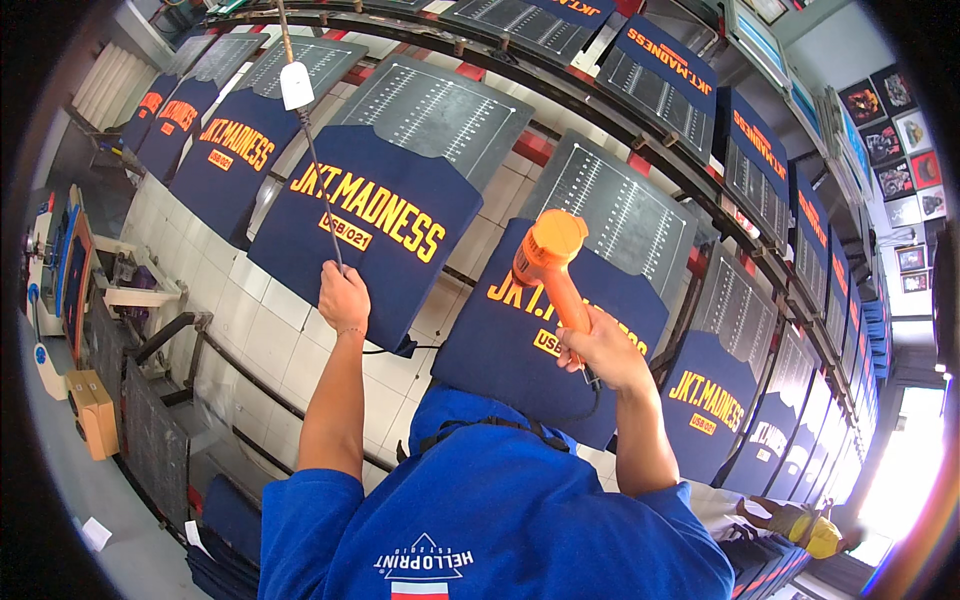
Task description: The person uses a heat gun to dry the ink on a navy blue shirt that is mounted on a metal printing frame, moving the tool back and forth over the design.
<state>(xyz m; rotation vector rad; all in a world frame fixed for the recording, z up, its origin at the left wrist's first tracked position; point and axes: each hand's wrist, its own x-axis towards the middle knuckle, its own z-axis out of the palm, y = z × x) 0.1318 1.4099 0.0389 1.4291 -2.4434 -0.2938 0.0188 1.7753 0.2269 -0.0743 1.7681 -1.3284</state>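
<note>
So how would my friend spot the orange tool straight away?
Find the slanting row of printed navy shirts across the middle. Over one shirt, the fingers of the right hand grip the orange tool. Unlike the flat, dark shirts around it, it's chunky, bright orange and round-headed.

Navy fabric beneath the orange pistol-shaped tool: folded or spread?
Spread: the navy fabric lies flat over the grey, rectangular board, its yellow lettering facing up.

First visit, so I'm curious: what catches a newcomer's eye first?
The bright orange hairdryer-shaped tool stands out, held right of centre by the right hand. Next, navy fabric shirts with yellow lettering, in curving rows on grey rectangular boards. Left of centre, the left hand holds a thin dark cord.
</note>
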